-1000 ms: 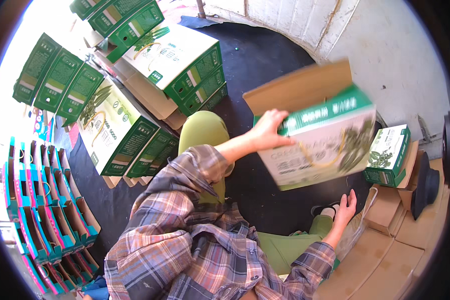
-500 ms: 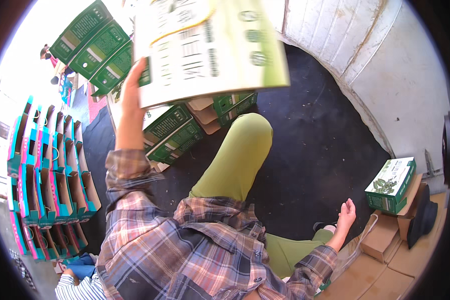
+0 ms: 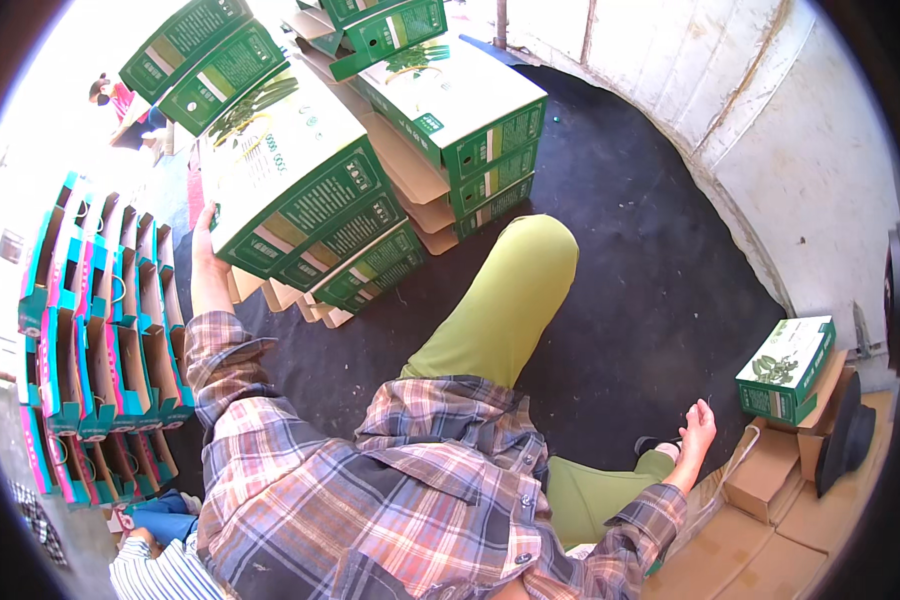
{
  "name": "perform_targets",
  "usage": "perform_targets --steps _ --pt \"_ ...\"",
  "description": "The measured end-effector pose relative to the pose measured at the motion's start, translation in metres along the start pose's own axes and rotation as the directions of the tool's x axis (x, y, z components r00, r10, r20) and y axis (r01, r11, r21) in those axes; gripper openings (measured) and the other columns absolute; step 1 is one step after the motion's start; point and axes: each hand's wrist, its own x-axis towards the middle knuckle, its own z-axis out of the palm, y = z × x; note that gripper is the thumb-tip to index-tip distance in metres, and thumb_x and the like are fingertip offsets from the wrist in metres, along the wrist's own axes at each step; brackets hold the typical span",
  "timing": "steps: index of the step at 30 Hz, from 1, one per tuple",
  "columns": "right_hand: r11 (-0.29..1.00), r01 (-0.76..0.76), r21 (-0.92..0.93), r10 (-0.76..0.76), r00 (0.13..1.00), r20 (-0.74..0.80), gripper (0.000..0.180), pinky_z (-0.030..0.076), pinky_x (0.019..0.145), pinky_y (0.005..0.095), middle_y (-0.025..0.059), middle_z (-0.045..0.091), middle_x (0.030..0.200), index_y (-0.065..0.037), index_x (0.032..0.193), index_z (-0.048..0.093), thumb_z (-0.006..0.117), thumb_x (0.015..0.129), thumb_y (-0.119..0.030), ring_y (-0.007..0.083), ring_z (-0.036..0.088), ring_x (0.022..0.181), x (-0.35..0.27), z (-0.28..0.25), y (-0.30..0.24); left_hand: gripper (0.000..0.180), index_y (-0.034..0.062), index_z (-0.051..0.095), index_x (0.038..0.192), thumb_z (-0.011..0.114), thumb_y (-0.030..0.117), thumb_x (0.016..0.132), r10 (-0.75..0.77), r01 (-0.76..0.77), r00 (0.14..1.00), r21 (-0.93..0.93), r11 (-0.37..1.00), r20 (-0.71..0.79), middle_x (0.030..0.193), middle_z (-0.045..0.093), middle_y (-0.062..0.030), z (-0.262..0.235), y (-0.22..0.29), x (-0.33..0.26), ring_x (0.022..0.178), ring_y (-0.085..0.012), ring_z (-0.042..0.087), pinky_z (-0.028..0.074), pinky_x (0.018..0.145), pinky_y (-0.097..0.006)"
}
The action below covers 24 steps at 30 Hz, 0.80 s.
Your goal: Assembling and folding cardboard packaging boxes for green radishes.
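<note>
A green-and-white printed carton (image 3: 300,190) lies on top of the front left stack, its pale face up and green side toward me. My left hand (image 3: 208,250) holds this carton by its left edge; some fingers are hidden behind it. Under it are more green cartons (image 3: 370,275), with brown flaps poking out at the bottom. To its right rises a second stack of such cartons (image 3: 495,150). My right hand (image 3: 697,438) hangs low at my right, its fingers loosely bent, with nothing visible in it. It is nearest a small green-and-white box (image 3: 788,368).
Teal-and-pink open cartons (image 3: 100,350) with handles stand in tiers at the left. Brown cardboard boxes (image 3: 770,475) and a black hat-like thing (image 3: 845,435) are at the lower right. A white wall (image 3: 740,150) bounds the right. Other people (image 3: 160,560) are at the left.
The carton in my left hand has come down from high in front of me onto the left stack. More of both stacks now shows. My right hand has barely moved.
</note>
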Motion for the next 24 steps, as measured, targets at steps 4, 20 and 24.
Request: perform_targets --steps 4,20,24 --pt "0.997 -0.033 0.066 0.032 0.999 0.009 0.040 0.047 0.066 0.0246 0.0037 0.060 0.120 -0.010 0.129 0.055 0.060 0.092 -0.024 0.0122 0.058 0.097 -0.005 -0.006 -0.001 0.043 0.0005 0.055 0.122 0.058 0.031 0.091 0.031 -0.029 0.999 0.066 0.997 -0.031 0.110 0.066 -0.0138 -0.003 0.005 0.008 0.093 -0.0266 0.066 0.054 0.083 -0.039" --pt "0.969 0.047 0.242 0.029 0.954 -0.299 0.048 0.047 0.089 0.0360 0.0083 0.058 0.129 -0.006 0.133 0.050 0.057 0.094 -0.033 0.0190 0.058 0.110 -0.088 -0.136 0.050 0.061 0.0072 0.050 0.131 0.054 0.051 0.089 -0.320 0.324 0.946 0.236 0.916 -0.054 0.127 0.056 -0.0153 -0.034 -0.003 0.069 0.111 -0.0350 0.054 0.046 0.090 -0.050" --pt "0.894 -0.088 0.440 0.229 0.933 -0.278 0.041 0.050 0.081 0.0374 0.0047 0.063 0.117 -0.008 0.127 0.055 0.060 0.092 -0.027 0.0181 0.063 0.100 -0.065 -0.089 0.121 0.076 0.0002 0.065 0.115 0.045 0.068 0.086 0.636 0.485 0.770 0.696 -0.529 -0.053 0.113 0.065 -0.0216 -0.070 0.151 0.067 0.110 -0.0351 0.059 0.046 0.093 -0.045"
